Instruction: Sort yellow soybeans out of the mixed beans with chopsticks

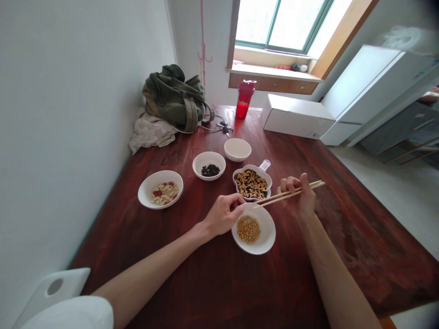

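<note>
My right hand (297, 196) holds a pair of pale chopsticks (283, 195), their tips over the far rim of a white bowl (265, 244) of yellow beans (248, 229). My left hand (226, 212) pinches that bowl's left rim. Just beyond is a flower-shaped, purple-edged dish (235, 183) with a handle, filled with mixed yellow and black beans (251, 183). A white bowl (197, 162) farther left contains black beans (210, 171). At the left, another white bowl (146, 192) has pale flat pieces and reddish ones (165, 193) inside. One more white bowl (238, 149) shows nothing inside.
Along the back of the red-brown table (192, 283) are a green bag (178, 98), a pale cloth (151, 130), keys (224, 129), a red bottle (244, 100) and a white box (297, 116). A wall rises on the left; a white chair back (66, 285) stands at lower left.
</note>
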Action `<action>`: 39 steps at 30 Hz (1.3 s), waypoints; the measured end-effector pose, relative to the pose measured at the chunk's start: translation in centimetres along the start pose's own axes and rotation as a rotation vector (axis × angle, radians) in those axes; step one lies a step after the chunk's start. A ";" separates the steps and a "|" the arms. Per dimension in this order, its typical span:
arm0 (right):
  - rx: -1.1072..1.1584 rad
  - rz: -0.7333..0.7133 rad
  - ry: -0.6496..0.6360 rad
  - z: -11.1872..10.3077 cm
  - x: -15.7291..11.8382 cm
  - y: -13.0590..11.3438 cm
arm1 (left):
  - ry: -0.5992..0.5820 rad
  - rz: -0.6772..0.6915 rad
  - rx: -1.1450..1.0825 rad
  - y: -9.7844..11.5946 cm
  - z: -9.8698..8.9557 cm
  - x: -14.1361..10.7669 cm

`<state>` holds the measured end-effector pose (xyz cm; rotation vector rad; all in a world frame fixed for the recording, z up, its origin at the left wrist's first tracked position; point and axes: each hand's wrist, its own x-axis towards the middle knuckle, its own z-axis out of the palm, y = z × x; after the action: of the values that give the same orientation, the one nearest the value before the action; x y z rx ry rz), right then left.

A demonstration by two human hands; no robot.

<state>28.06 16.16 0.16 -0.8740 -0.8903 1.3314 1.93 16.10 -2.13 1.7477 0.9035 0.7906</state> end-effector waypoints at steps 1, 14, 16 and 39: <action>-0.001 -0.029 0.034 -0.2 0.2 0.1 | 0.001 -0.001 0.000 0.0 0.0 0.0; -0.133 -0.162 0.213 -0.9 0.9 2.1 | 0.005 0.007 0.002 0.2 0.0 0.0; -0.137 -0.164 0.212 -1.0 0.9 2.1 | 0.000 0.006 0.000 0.3 0.0 0.0; -0.128 -0.155 0.185 -1.6 1.2 2.8 | 0.010 -0.001 -0.015 0.1 0.1 0.0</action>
<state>28.38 17.41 -3.04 -0.9895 -0.8861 1.0508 2.09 16.05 -2.04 1.7316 0.9028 0.8041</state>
